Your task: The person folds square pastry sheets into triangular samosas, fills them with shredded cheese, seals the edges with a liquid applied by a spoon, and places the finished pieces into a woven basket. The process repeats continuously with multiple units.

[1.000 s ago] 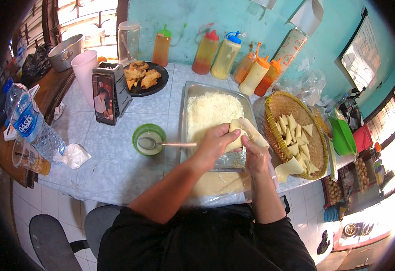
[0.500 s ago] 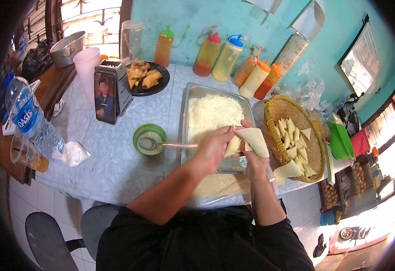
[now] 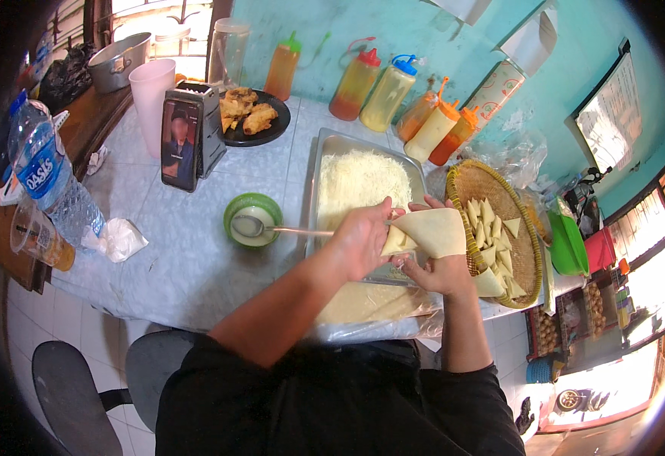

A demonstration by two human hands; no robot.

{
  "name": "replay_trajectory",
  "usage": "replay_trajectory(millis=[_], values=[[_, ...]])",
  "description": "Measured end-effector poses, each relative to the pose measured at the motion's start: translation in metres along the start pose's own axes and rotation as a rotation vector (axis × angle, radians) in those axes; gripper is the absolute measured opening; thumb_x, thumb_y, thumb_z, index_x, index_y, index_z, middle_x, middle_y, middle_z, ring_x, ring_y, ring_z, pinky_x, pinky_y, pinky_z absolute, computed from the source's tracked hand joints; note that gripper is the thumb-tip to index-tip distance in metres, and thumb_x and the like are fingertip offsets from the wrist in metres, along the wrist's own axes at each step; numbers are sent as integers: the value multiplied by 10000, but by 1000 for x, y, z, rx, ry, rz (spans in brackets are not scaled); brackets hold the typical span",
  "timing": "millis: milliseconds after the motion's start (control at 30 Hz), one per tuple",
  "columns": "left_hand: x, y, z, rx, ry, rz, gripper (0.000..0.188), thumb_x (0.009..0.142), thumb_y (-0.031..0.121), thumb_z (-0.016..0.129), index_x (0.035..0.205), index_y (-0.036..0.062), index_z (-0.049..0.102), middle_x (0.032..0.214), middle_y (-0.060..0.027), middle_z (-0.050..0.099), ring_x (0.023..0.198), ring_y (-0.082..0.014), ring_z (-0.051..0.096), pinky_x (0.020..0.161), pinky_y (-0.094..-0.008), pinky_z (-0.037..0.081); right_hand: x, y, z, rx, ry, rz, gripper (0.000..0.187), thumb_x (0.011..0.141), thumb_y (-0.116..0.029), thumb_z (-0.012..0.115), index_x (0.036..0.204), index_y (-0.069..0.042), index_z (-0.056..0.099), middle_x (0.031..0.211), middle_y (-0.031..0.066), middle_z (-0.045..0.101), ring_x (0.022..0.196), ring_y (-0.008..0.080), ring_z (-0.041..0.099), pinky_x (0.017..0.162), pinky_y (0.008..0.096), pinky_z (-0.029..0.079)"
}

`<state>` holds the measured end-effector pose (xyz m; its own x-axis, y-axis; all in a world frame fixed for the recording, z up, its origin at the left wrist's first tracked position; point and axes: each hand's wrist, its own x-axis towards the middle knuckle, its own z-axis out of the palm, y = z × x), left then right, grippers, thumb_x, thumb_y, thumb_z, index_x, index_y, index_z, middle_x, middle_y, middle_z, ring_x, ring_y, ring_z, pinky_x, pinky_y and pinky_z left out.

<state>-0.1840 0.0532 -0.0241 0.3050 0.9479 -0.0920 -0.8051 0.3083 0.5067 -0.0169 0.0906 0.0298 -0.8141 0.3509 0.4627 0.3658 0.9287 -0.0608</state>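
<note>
My left hand and my right hand hold a pale pastry wrapper between them, above a metal tray. Its left end is folded into a small pocket at my left fingers, while a wide flap lies across my right fingers. Whitish shreds of filling are heaped in the tray. Left of it stands a green bowl of milky liquid. A spoon leans in that bowl, its handle reaching toward my left wrist. The woven basket at right carries several folded pastry triangles.
Along the back wall stand several sauce bottles. A phone leans on a box grater, near a black plate of fried food. At left are a water bottle and a plastic cup. A plastic-covered sheet stack lies nearest me.
My right hand has shifted slightly right, and the wrapper's flap is spread wider and flatter across it. My left hand keeps hold of the folded end. The camera view has shifted a little.
</note>
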Motion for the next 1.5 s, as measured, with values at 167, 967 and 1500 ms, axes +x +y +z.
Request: replay_trajectory(millis=[167,967,1500], values=[[-1,3,5,-50,-61,-12,569,920,520,371,1205,34,447,1230,-116,517,1147,-248,483,996,-434,297,-8,15,8,-60,23,-13,525,642,-263,681,1141,-113,616,1181,126,558,1230,361,408,1082,484,168],[-12,6,20,424,-34,46,389,918,350,470,1120,28,552,1072,-104,552,1001,-196,490,872,-368,386,-24,15,30,1466,6,874,402,787,-365,613,987,-17,583,774,68,575,718,169,531,692,275,393],[-7,4,15,626,123,193,281,906,211,531,1017,-31,620,876,-84,639,757,-137,586,683,-260,466,-18,8,22,1387,-216,670,599,793,-201,692,1298,-9,432,1039,62,585,925,151,553,798,283,452]])
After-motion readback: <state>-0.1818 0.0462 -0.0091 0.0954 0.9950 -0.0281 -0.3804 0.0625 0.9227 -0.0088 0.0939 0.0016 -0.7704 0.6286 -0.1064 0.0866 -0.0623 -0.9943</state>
